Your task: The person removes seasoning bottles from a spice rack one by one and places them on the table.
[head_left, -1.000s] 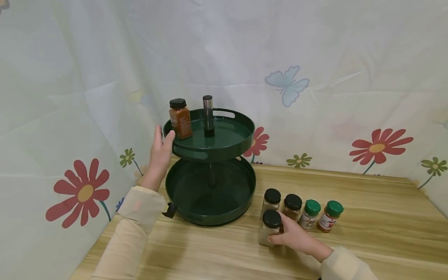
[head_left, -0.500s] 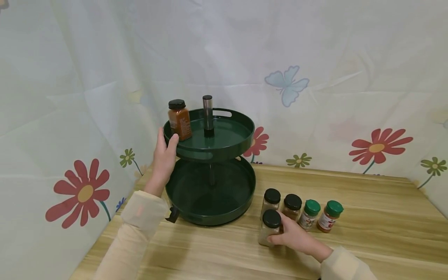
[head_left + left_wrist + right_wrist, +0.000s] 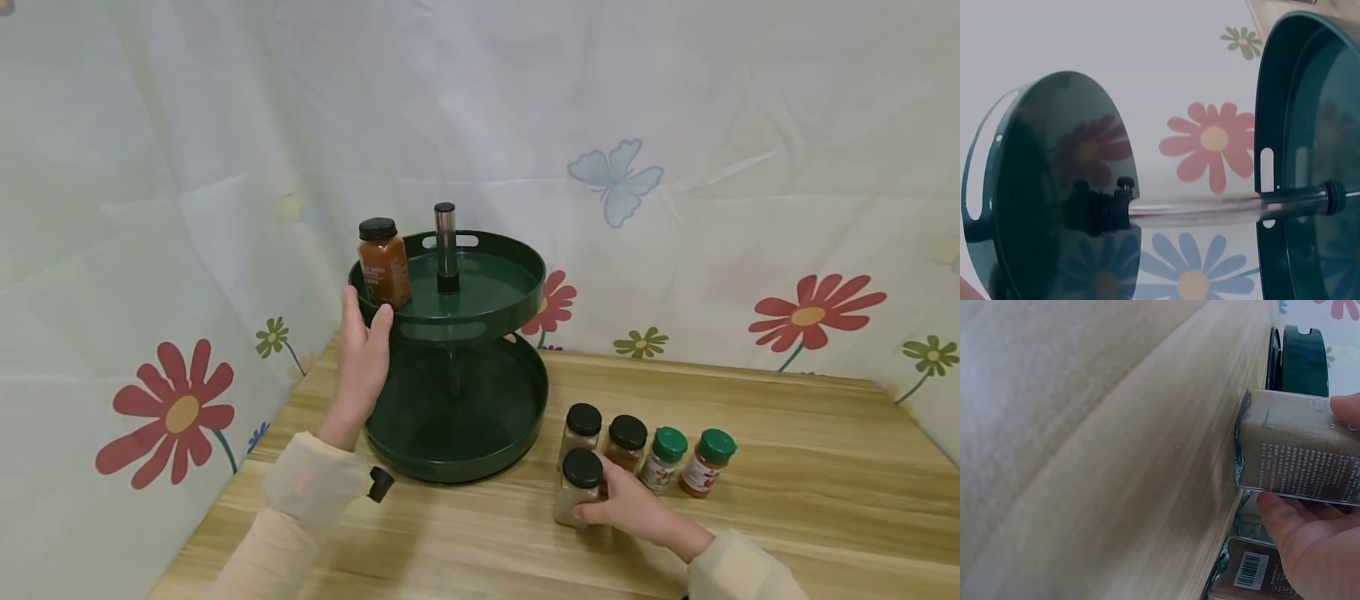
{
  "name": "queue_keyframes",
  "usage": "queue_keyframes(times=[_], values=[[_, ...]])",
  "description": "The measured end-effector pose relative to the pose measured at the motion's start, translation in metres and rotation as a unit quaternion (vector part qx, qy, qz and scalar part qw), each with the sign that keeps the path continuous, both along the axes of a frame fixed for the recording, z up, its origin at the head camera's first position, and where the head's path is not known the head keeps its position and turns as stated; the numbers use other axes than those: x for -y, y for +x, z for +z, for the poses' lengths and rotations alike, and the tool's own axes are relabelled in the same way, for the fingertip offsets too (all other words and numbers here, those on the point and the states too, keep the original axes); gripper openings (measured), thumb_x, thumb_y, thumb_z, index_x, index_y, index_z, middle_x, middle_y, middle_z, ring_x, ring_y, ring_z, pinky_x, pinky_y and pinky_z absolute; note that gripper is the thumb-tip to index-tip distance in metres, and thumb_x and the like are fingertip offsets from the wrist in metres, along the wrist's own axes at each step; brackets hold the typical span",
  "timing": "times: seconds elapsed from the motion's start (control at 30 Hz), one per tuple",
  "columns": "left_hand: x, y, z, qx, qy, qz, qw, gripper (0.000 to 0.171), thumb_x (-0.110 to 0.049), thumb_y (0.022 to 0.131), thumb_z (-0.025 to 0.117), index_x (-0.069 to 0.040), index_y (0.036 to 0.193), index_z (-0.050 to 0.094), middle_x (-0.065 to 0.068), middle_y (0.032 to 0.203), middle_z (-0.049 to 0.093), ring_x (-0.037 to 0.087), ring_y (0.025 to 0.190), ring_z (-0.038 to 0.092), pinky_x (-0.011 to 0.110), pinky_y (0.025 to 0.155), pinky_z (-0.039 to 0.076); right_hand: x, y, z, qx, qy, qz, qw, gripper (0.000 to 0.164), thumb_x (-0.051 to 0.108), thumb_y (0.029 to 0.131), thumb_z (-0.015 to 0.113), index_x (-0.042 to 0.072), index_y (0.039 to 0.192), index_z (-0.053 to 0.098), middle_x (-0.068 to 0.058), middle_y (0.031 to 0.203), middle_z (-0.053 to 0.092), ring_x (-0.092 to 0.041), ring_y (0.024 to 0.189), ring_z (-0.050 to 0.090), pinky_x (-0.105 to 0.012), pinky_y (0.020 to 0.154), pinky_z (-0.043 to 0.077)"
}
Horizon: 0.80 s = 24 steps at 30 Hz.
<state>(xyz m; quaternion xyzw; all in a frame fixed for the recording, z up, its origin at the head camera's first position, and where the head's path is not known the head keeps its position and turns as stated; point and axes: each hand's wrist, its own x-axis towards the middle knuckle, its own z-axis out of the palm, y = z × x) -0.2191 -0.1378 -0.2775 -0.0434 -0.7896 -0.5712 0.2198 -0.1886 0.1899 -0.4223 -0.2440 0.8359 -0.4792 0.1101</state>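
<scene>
A dark green two-tier turntable (image 3: 491, 329) stands at the table's back left. My left hand (image 3: 362, 367) rests against the front-left rim of its upper tray (image 3: 502, 279), thumb and forefinger extended along the outside. Just inside the rim there, an orange-brown spice jar (image 3: 385, 271) with a black lid stands upright. In the left wrist view the tray's underside (image 3: 1054, 169) and the metal post (image 3: 1197, 211) show. My right hand (image 3: 626, 508) grips a black-lidded jar of pale powder (image 3: 567, 504) between thumb and fingers. In the right wrist view that jar (image 3: 1300, 450) stands upright, its base at the tabletop.
Behind the right hand are two more black-lidded jars (image 3: 582, 429) (image 3: 627, 442). Two green-lidded jars (image 3: 663, 462) (image 3: 701, 467) stand to their right. A flowered white curtain (image 3: 480, 125) hangs behind the wooden table (image 3: 787, 467). A black piece (image 3: 379, 483) shows beside the left cuff.
The upper tray has turned, bringing the orange-brown jar slightly forward and the rear handle slot leftward. My left hand has moved nearer and a little right with it. The right hand has stayed still.
</scene>
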Motion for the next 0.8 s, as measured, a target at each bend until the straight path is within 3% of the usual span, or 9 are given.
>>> queue_keyframes(times=[0.4, 0.8], values=[[-0.014, 0.016, -0.001, 0.007, -0.006, -0.002, 1.0000, 0.070, -0.038, 0.094, 0.040, -0.013, 0.144, -0.002, 0.003, 0.151, -0.013, 0.018, 0.135, -0.009, 0.051, 0.109, 0.006, 0.001, -0.001, -0.001, -0.007, 0.007, -0.011, 1.000, 0.065, 0.019, 0.072, 0.070, -0.001, 0.126, 0.040, -0.019, 0.117, 0.054, -0.029, 0.103, 0.051, -0.050, 0.085, 0.042], [-0.023, 0.031, -0.005, -0.001, -0.010, -0.022, 0.9997, 0.071, -0.032, 0.093, 0.044, -0.009, 0.144, 0.000, 0.006, 0.151, -0.012, 0.023, 0.136, -0.003, 0.052, 0.108, 0.009, 0.000, -0.001, -0.003, 0.004, -0.001, -0.010, 1.000, 0.062, 0.018, 0.073, 0.070, 0.000, 0.125, 0.041, -0.018, 0.117, 0.052, -0.028, 0.102, 0.050, -0.047, 0.083, 0.043]])
